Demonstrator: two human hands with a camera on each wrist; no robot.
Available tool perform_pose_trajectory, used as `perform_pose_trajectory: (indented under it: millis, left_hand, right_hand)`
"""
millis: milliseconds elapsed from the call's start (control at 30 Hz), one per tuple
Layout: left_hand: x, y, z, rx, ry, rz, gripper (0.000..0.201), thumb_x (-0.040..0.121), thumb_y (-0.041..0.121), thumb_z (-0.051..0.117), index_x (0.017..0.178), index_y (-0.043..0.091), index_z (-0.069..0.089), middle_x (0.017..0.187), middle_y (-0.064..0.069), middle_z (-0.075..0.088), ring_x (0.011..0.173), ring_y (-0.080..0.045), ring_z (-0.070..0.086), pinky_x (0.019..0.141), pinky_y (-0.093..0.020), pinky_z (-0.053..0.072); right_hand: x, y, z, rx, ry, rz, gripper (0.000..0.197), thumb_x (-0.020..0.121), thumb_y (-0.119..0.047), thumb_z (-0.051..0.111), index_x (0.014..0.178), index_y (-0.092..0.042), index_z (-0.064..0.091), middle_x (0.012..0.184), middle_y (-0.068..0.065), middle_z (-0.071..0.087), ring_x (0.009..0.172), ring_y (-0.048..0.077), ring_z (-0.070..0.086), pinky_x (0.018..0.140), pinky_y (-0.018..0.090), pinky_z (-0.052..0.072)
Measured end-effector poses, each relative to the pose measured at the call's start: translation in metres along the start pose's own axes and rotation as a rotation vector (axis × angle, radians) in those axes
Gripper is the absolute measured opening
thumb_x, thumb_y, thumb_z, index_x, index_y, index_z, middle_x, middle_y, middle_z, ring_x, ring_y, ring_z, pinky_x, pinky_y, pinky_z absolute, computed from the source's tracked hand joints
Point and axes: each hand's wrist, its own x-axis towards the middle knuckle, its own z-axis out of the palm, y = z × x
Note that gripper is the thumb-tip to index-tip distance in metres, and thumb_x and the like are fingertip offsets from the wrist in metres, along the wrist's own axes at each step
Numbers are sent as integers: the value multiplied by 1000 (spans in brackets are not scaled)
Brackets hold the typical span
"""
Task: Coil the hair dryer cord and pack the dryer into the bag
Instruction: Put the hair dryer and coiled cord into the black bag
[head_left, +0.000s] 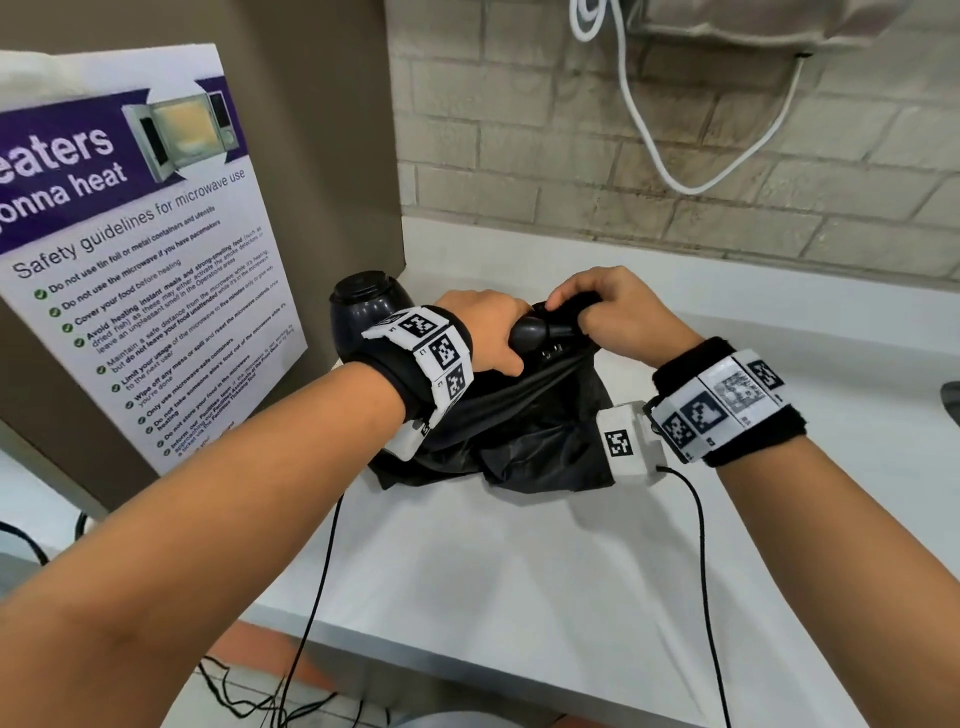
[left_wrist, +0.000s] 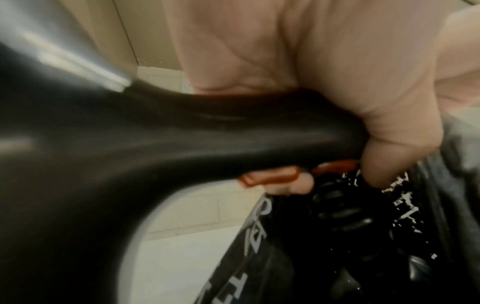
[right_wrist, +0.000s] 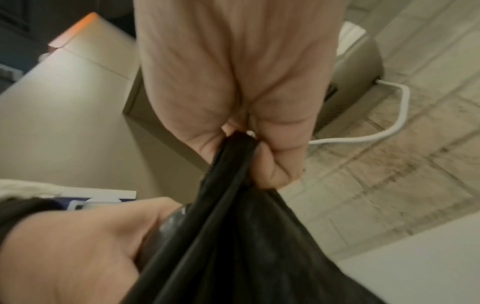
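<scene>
A smooth white desk fills the lower view. Behind the desk rises a wall of pale beige rectangular bricks, stained darker in patches. High on that wall hangs a beige wall-mounted unit, with a white looping cable sagging below it. Left of the desk stands a brown panel bearing a white and purple microwave safety poster. Lighting is even and soft.

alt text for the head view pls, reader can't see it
Two hands pack a black hair dryer into a black bag on a white counter: the left hand holds the dryer's handle, the right hand pinches the bag's rim. A microwave safety poster stands at left.
</scene>
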Motion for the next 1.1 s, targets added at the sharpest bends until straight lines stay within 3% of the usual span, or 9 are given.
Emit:
perform_pose_trajectory:
  millis: [200,333,433,600,667,800,933,1033,1100]
  left_hand:
    - [3,14,11,62,-45,56,40,77,28,65,112,14,55,96,-8,63,82,-27,60,68,-31,44]
    - [0,20,19,48,-91,117,40,78,24,62,115,13,52,97,-9,64,86,-29,62,75,-35,50]
    - [-4,18,18,180,-64,116,49,76,27,59,123,20,46,97,-4,63,91,-27,60,88,-37,38]
    - [-10,13,21,345,-46,72,42,86,25,52,126,20,42,103,-2,64,96,-25,58,100,-46,27]
    - [-10,16,24,354,-34,61,44,88,26,52,129,22,39,107,-2,64,99,-26,59,100,-46,27]
    - [-7,23,27,347,7,128,54,88,28,57,137,27,36,116,-3,59,105,-26,57,87,-36,36]
    - [-3,30,28,378,-32,149,56,87,25,61,137,18,36,120,-7,56,105,-28,57,72,-33,37]
    - [-3,32,27,404,1,124,54,86,24,62,130,7,36,117,-12,59,103,-30,59,70,-34,37]
    - [-5,34,27,397,33,91,52,86,21,62,128,4,35,115,-12,60,102,-30,60,69,-34,37]
  right_hand:
    - [1,2,7,-296,193,-97,13,83,0,58,92,-8,63,89,6,56,78,17,52,68,19,39]
    - [4,19,19,-337,307,-81,12,87,-1,50,94,-3,61,94,5,48,83,15,46,71,16,34]
    - [7,31,22,-257,348,-8,22,90,6,38,99,-1,57,97,6,42,82,18,42,69,16,32]
    - [5,39,19,-210,132,54,34,86,8,38,113,-9,51,104,6,37,84,19,43,66,12,33]
    - [6,40,13,-284,-20,114,43,81,8,43,117,-14,52,109,6,36,91,20,45,75,17,38]
    - [14,43,7,-433,62,167,26,80,8,47,91,-9,65,103,15,61,88,27,59,72,26,45]
    - [14,42,16,-270,177,114,18,82,5,46,81,-10,54,86,10,55,79,23,52,65,25,39]
    - [8,42,28,-71,27,105,11,86,-1,45,84,-10,51,84,8,55,82,22,50,61,22,38]
    - [2,41,29,131,-139,167,18,76,-4,50,93,-10,53,83,6,55,83,21,51,65,23,39]
